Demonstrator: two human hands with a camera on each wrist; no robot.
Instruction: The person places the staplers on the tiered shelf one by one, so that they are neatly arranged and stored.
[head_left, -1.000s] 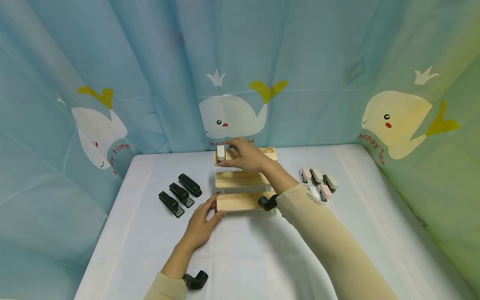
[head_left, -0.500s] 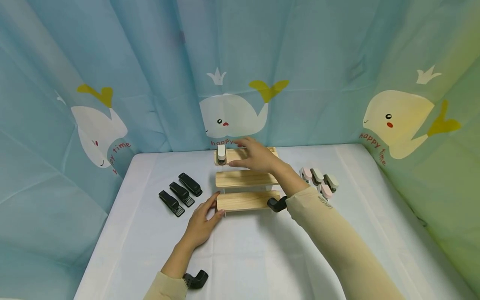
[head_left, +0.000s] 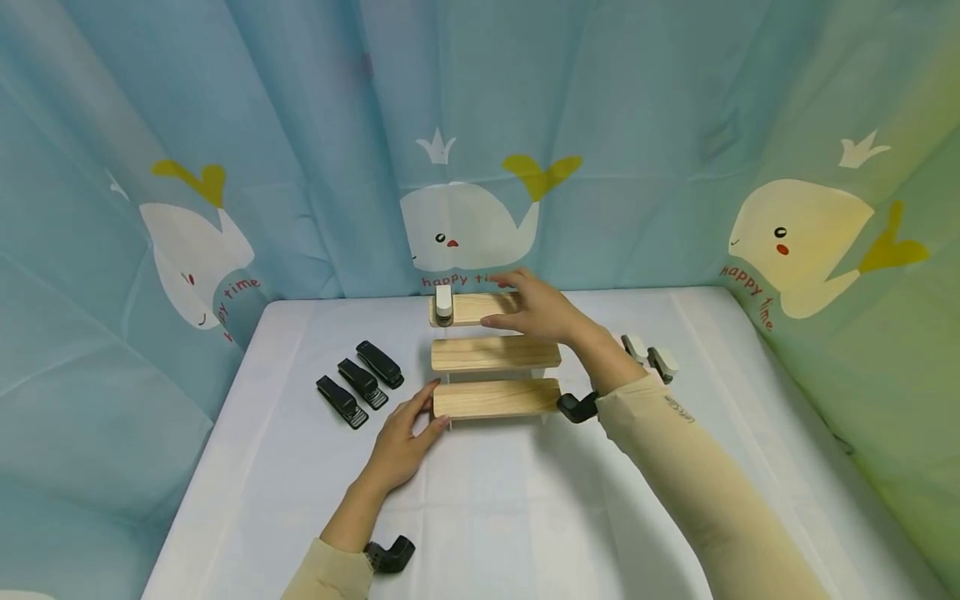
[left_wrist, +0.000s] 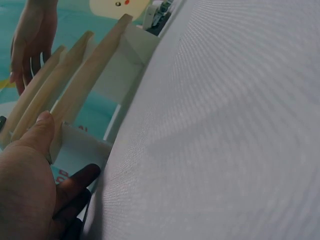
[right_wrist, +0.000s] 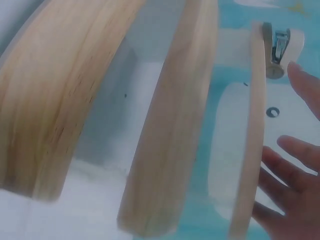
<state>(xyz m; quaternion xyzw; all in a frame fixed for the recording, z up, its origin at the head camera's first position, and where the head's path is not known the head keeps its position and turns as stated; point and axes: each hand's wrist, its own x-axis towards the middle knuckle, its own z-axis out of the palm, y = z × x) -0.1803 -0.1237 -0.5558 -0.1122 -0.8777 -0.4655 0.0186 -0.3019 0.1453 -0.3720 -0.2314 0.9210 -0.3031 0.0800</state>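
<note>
A three-tier wooden rack with pale supports stands mid-table. On the left end of its top tier sits a small stapler with a white top and a dark base; metal shows inside it in the right wrist view. My left hand grips the left end of the lowest tier, its thumb against the plank in the left wrist view and fingers by the side support. To the right of the stapler, my right hand hovers at the top tier with spread fingers and holds nothing.
Three black staplers lie left of the rack. To the right lie small light-topped staplers, partly hidden by the right arm. A blue curtain with whale prints hangs behind the white table.
My right hand has drawn away rightward from the white-topped stapler, which stays on the top tier. The left hand keeps its hold on the rack.
</note>
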